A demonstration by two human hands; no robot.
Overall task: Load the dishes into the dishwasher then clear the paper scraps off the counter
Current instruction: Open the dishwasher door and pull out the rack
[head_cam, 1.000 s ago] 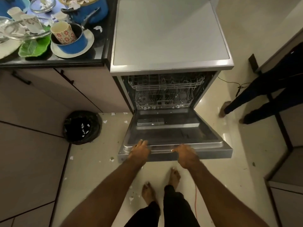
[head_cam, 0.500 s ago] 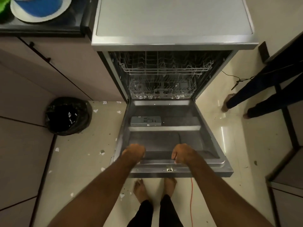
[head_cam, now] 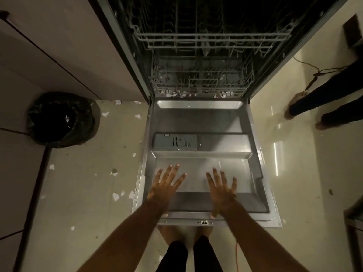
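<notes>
Left grip (head_cam: pixel 167 186) and right grip (head_cam: pixel 223 190) splayed flat over dishwasher door (head_cam: pixel 196 118), paper scraps (head_cam: pixel 67 118) inside black bin (head_cam: pixel 86 124)

**Materials and finishes**

Inner dishwasher door (head_cam: pixel 196 122) — sheet metal, satin sheen; wire racks (head_cam: pixel 200 42) grey metal; detergent dispenser (head_cam: pixel 174 142) matt grey plastic. Tiled floor (head_cam: pixel 82 193) smooth, glossy, with white paper scraps (head_cam: pixel 115 196). Black bin bag (head_cam: pixel 60 118) — crinkled shiny plastic. Beige cabinet fronts (head_cam: pixel 49 46) smooth, matt.

Both arms reach forward, near parallel. left hand (head_cam: pixel 166 186) and right hand (head_cam: pixel 222 190): palms down, fingers straight, splayed; possibly pressing flat.
</notes>
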